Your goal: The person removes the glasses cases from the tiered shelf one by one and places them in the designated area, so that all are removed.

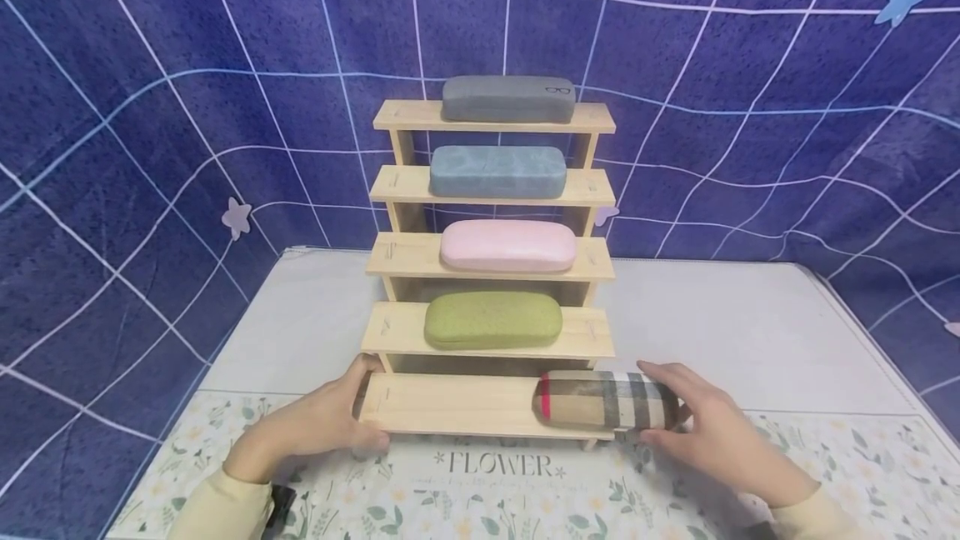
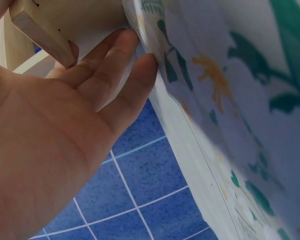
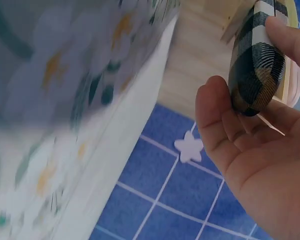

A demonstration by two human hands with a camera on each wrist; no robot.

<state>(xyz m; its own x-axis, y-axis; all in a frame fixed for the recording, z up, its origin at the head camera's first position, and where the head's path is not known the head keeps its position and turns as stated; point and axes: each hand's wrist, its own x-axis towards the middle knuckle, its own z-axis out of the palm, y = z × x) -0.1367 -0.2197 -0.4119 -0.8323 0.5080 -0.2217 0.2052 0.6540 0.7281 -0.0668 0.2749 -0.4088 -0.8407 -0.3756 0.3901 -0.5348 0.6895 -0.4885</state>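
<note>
A stepped wooden display rack [image 1: 450,407] carries a hard glasses case on every step. On the lowest step, a plaid glasses case [image 1: 607,400] in brown, white and black with a red stripe lies towards the right and juts past the step's end. My right hand [image 1: 701,423] holds its outer end between thumb and fingers. In the right wrist view, the thumb is against the plaid side of the case [image 3: 257,65]. My left hand [image 1: 322,419] grips the left end of the lowest step, thumb at the front and fingers behind. Its lower fingers [image 2: 135,85] extend near the tabletop.
Above stand a green case [image 1: 493,320], a pink case [image 1: 508,245], a light blue case [image 1: 498,172] and a grey case [image 1: 508,99]. A white table cover [image 1: 712,315] and a floral mat [image 1: 517,502] lie beneath. Blue gridded cloth [image 1: 300,107] hangs behind.
</note>
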